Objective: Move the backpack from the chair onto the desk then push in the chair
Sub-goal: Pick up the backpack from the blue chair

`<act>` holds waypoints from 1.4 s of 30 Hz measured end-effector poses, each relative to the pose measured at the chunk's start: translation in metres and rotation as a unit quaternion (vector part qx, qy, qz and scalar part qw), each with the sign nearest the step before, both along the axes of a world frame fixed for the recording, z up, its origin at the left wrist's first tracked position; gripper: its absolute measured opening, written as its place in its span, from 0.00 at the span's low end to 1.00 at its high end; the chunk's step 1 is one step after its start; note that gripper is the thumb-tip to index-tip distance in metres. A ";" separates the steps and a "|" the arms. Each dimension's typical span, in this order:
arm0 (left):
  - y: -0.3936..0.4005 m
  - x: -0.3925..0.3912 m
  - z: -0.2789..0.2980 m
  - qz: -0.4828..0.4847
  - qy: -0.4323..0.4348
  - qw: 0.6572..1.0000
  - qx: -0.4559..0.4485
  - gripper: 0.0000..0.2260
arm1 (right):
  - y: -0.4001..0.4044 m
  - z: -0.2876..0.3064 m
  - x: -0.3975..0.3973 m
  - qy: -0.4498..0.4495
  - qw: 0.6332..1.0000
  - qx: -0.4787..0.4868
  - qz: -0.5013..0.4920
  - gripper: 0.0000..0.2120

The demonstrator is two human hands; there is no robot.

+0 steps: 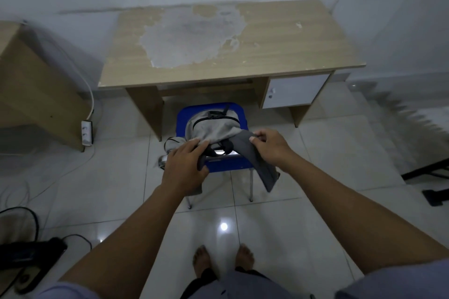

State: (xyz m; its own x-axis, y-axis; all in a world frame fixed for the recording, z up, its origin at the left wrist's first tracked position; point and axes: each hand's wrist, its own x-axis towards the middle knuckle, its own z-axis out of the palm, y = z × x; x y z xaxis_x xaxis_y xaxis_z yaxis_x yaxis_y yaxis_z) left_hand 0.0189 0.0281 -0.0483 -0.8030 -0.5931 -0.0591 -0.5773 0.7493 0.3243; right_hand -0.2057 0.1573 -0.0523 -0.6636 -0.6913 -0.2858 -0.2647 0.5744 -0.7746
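A light grey backpack with dark straps lies on the seat of a blue chair that stands pulled out in front of the wooden desk. My left hand is closed around a dark strap at the chair's near edge. My right hand pinches the dark grey strap or flap that drapes over the chair's right front corner. The desk top is worn, with a large pale patch in its middle.
A white drawer unit hangs under the desk's right side. A wooden cabinet stands at the left, with a power strip and cables on the tiled floor. Dark objects lie at bottom left and at the right edge. My bare feet are below.
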 end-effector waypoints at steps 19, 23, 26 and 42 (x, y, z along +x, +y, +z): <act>-0.030 0.013 -0.008 0.076 0.059 0.994 0.055 0.31 | -0.076 -0.015 0.006 0.087 0.979 0.024 0.185 0.12; -0.046 0.024 -0.004 0.188 0.030 0.975 0.117 0.42 | -0.078 -0.011 -0.005 0.079 0.984 0.056 0.150 0.21; -0.064 0.026 0.002 0.229 -0.027 0.960 0.157 0.50 | -0.086 -0.009 -0.011 0.069 0.988 0.077 0.116 0.27; -0.135 -0.046 -0.019 0.184 0.051 0.963 0.192 0.35 | -0.136 -0.025 -0.030 -0.356 0.915 0.131 -0.140 0.44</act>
State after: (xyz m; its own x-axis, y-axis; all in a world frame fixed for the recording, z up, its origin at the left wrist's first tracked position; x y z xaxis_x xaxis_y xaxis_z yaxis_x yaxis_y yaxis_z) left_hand -0.0274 -0.1073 -0.0668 -0.5560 -0.7887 -0.2625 -0.7314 0.3141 0.6053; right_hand -0.2360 0.0211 -0.0768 -0.3859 -0.3678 -0.8460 0.4390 0.7334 -0.5190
